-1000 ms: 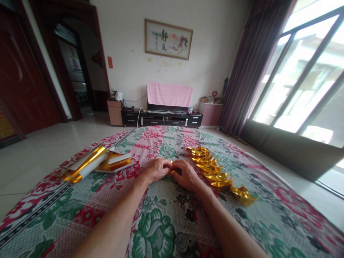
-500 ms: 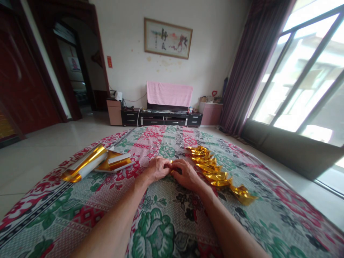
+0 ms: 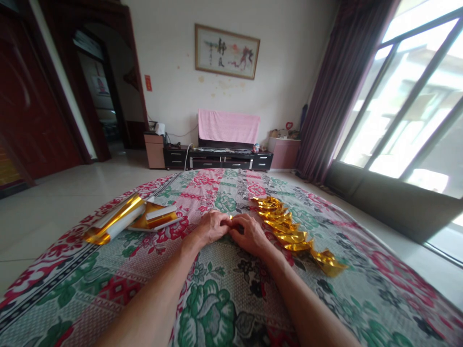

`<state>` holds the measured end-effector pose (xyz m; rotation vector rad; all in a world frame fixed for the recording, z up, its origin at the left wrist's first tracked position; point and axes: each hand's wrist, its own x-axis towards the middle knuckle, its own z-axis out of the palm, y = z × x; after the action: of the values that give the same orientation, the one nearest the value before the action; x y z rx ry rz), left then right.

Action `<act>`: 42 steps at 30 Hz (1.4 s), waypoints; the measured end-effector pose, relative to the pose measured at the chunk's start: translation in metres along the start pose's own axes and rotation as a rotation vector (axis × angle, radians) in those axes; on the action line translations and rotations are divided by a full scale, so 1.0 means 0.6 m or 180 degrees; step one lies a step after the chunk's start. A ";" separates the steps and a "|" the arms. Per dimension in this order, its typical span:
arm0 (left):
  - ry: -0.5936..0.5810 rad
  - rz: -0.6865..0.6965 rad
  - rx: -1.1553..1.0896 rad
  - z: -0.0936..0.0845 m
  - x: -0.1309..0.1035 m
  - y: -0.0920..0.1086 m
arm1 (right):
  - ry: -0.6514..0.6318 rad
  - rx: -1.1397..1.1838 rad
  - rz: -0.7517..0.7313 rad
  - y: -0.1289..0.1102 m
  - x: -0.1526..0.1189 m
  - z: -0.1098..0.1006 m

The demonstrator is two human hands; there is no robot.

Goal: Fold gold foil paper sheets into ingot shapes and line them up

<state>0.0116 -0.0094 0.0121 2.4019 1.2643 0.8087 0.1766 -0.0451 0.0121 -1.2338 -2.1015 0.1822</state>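
Note:
My left hand (image 3: 214, 226) and my right hand (image 3: 248, 228) meet at the middle of the cloth-covered table, fingers closed and fingertips together. Between them a small bit of gold foil (image 3: 231, 218) shows; the rest is hidden by the fingers. To the right of my right hand, several folded gold foil pieces (image 3: 280, 224) lie in a slanting row. Left of my left hand are a rolled gold sheet with a white back (image 3: 117, 219) and more gold and white sheets (image 3: 157, 217).
A flowered cloth (image 3: 206, 313) covers the wide table. Beyond it stand a low black cabinet (image 3: 224, 159) and a pink cloth (image 3: 228, 126) over a screen. A curtain (image 3: 325, 96) and bright window (image 3: 415, 106) are at the right.
Both hands stay in nearly the same place, with only a slight shift of the fingers. The view has moved a little.

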 end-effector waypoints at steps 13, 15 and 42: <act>0.0047 0.0091 -0.0471 -0.012 -0.004 -0.004 | 0.0020 -0.0110 0.0059 0.000 -0.002 0.003; 0.0053 0.0059 -0.0497 -0.015 -0.006 -0.002 | 0.0007 -0.0107 0.0070 0.000 -0.002 0.003; 0.0015 0.0190 -0.0068 -0.009 -0.002 -0.002 | -0.0016 -0.0156 0.0084 -0.004 -0.004 -0.001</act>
<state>0.0070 -0.0095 0.0156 2.4326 1.1849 0.8406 0.1757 -0.0485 0.0124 -1.2914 -2.1062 0.1464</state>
